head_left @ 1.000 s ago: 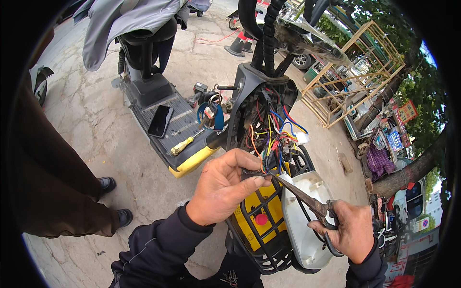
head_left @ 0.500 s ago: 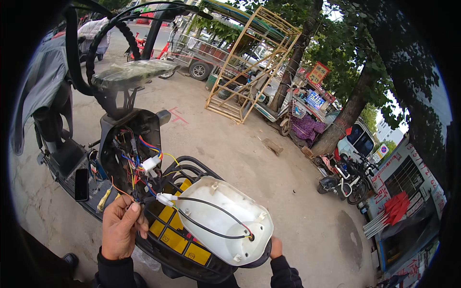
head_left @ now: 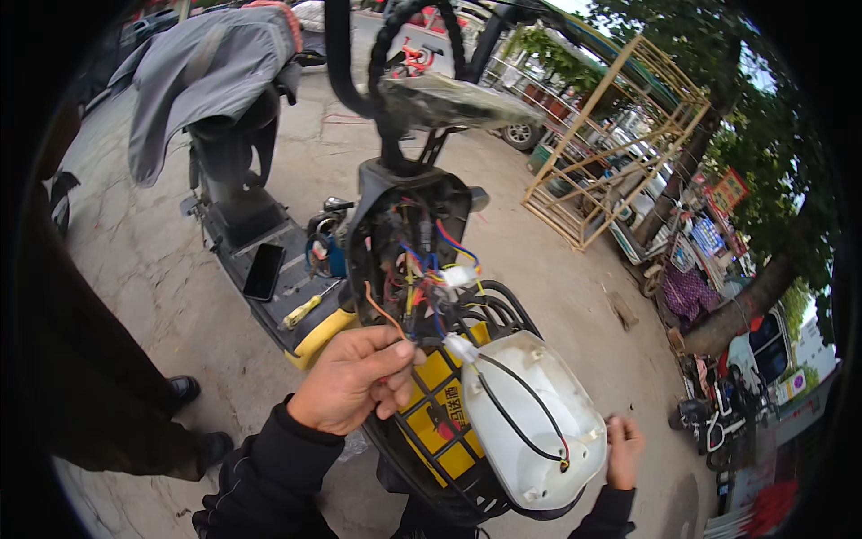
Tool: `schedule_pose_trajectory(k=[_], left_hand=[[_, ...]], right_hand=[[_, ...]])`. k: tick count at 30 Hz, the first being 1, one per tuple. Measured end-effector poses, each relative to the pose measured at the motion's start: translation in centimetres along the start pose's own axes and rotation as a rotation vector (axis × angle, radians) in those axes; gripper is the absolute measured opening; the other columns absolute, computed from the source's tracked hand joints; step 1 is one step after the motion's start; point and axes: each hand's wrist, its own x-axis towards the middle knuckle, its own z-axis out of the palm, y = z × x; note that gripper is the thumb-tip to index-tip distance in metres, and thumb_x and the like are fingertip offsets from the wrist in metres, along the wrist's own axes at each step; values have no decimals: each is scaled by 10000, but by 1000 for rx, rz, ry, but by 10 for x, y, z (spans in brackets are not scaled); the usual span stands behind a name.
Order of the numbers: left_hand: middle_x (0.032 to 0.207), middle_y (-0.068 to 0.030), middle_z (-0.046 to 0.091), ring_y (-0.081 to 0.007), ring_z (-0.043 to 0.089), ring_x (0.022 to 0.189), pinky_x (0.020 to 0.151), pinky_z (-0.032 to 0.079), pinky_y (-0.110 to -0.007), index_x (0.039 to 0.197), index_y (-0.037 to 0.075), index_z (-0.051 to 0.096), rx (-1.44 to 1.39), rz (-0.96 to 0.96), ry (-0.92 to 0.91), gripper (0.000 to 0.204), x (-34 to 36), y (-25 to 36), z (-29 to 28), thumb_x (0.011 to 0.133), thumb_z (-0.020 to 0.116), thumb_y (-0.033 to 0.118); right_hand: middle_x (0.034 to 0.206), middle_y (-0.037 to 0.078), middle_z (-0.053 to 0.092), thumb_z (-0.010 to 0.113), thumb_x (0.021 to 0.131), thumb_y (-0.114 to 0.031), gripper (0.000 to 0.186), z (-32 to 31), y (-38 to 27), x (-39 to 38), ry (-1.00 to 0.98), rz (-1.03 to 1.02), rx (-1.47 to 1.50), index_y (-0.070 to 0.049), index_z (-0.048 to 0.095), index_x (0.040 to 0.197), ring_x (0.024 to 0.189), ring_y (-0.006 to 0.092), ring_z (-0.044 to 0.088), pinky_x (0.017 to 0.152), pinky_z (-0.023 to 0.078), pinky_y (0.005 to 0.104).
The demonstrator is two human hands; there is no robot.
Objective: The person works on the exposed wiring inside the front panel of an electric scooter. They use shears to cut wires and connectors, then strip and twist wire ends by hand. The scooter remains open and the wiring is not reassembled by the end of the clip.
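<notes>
Wire handling at the opened scooter front (head_left: 382,184) is judged to be in hand. The orange wire (head_left: 384,312) is pinched at its lower end between left-hand (head_left: 355,382) thumb and forefinger. The wire bundle (head_left: 420,280) lies just beyond that hand; the white housing (head_left: 530,404) lies between both hands. The right hand (head_left: 626,449), fingers curled, is placed beside the housing; whether anything is gripped cannot be told. A firm pinch without tugging is judged to be called for next.
</notes>
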Motion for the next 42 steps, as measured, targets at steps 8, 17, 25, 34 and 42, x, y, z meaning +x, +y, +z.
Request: schedule_pose_trajectory(k=[8, 17, 25, 34, 42], left_hand=[[798, -49, 645, -120, 678, 640, 478, 494, -214, 1100, -29, 648, -37, -21, -84, 212, -1, 4, 2, 1088, 576, 170], [758, -1, 635, -48, 578, 585, 502, 440, -193, 1016, -14, 690, 147, 101, -80, 215, -1, 7, 7, 1044, 661, 197], [655, 17, 553, -43, 481, 519, 472, 369, -219, 1017, -9, 677, -55, 162, -114, 247, 6, -12, 14, 1073, 626, 225], [659, 11, 570, -49, 483, 541, 513, 384, -229, 954, -14, 666, 207, 250, 6, 204, 3, -22, 16, 1049, 653, 166], [712, -29, 615, -108, 533, 664, 609, 444, -294, 899, -28, 647, 737, 556, 105, 164, 2, -23, 9, 979, 699, 105]], right_hand=[[694, 83, 631, 754, 950, -180, 259, 186, -358, 4, -839, -693, -332, 74, 705, 942, 562, 118, 563, 521, 425, 283], [594, 86, 599, 773, 934, -255, 371, 256, -350, 15, -841, -368, -413, 35, 655, 736, 530, 155, 543, 501, 417, 325], [647, -36, 542, 716, 1022, -224, 329, 247, -334, 17, -814, -105, 26, -31, 619, 774, 555, 30, 426, 493, 311, 230], [678, -31, 598, 742, 995, -177, 265, 245, -331, 20, -833, -39, 46, 22, 691, 828, 616, 27, 464, 531, 356, 237], [689, -22, 622, 742, 992, -170, 245, 246, -321, 23, -818, 18, 44, 28, 705, 852, 606, 31, 477, 526, 367, 237]])
